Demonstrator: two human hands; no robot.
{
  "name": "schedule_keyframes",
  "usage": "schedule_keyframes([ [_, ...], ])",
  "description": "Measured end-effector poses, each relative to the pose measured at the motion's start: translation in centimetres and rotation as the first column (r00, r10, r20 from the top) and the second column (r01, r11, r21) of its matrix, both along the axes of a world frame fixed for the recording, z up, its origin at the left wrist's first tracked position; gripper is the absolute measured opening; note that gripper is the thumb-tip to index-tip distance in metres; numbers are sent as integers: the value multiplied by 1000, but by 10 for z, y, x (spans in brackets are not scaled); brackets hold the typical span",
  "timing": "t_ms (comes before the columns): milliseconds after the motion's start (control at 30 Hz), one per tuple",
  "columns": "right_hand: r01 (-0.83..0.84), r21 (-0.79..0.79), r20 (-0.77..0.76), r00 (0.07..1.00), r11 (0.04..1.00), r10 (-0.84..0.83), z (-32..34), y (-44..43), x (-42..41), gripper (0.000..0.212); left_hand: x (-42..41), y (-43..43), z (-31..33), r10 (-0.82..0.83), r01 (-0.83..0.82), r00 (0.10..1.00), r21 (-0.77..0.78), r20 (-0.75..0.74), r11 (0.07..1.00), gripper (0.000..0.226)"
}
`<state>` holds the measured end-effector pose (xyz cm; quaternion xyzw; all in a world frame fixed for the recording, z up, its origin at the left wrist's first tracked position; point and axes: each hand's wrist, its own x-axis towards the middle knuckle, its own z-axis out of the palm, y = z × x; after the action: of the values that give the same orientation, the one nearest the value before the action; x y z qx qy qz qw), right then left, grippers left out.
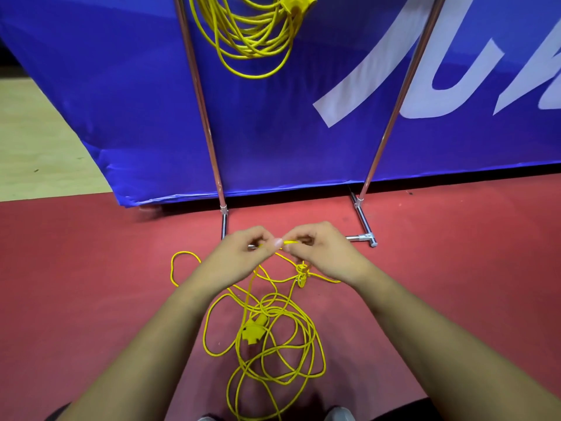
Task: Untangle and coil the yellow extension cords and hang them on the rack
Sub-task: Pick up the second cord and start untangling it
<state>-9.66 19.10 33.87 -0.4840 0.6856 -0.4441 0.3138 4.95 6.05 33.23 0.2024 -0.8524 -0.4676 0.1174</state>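
Left hand [246, 247] and right hand [321, 250] meet low over the floor and almost touch. Their fingers are curled, and each pinches the same short stretch of a thin yellow extension cord [274, 335] between thumb and fingertips. From that pinch the cord drops to a tight knotted clump [302, 273] just below the right hand. It then spreads into loose, crossing loops on the floor between the forearms. Its yellow plastic socket block [253, 329] lies among those loops.

Underfoot is a dull red matt floor [76, 268], which gives way at far left to pale wooden flooring [36, 132]. A large blue fabric banner with white lettering [121, 86] stands across the back. Its lower edge sits just above the red floor, and it shuts off any sight of the room beyond.

In front of the banner stands a chrome tube rack [200, 95]. Its two uprights rise from short feet on the floor, and a low cross bar lies just beyond the hands, which hide part of it. A second yellow extension cord [252, 34], wound into a coil, hangs between the uprights at the top edge. What it hangs from is out of frame. The toe of a grey shoe [338, 414] shows at the bottom edge.
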Motion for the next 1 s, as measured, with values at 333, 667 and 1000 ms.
schedule_keyframes([
  [333,-13,373,-80,996,928,46,-76,26,-44,18,11,-18,16,282,-119,911,461,-303,880,34],
  [667,57,12,103,993,998,-58,-2,4,-4,5,6,-13,-4,134,-135,991,-51,-19,990,39],
  [1000,-91,276,-62,992,957,113,-45,22,-36,18,5,-8,13,159,-5,922,401,-354,916,36],
])
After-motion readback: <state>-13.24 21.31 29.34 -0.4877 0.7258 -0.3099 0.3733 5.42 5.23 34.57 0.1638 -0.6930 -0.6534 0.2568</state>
